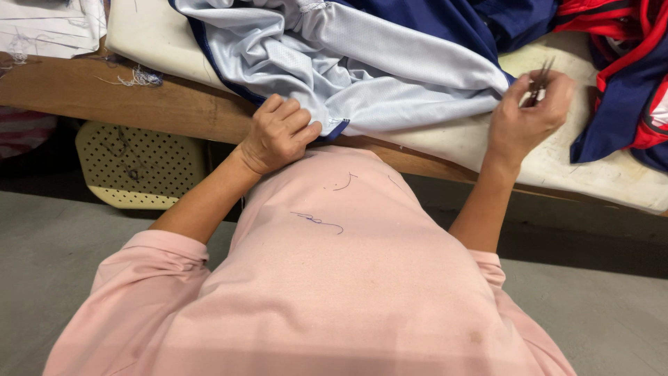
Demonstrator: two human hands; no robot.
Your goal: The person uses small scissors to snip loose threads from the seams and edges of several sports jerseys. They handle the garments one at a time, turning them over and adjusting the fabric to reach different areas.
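A light grey mesh sports garment with navy trim [362, 69] lies crumpled on the padded table top [570, 163]. My left hand [278, 132] is closed on the garment's lower hem at the table's front edge. My right hand [529, 115] is raised over the pad to the right and pinches a small pair of thread snips [541, 78], their tips pointing up. Loose blue threads [319, 220] cling to my pink shirt.
A navy and red garment pile [626, 76] sits at the far right of the pad. The wooden table edge [104, 97] runs left, with thread scraps [139, 78] on it. A cream perforated panel [132, 167] stands under the table above grey floor.
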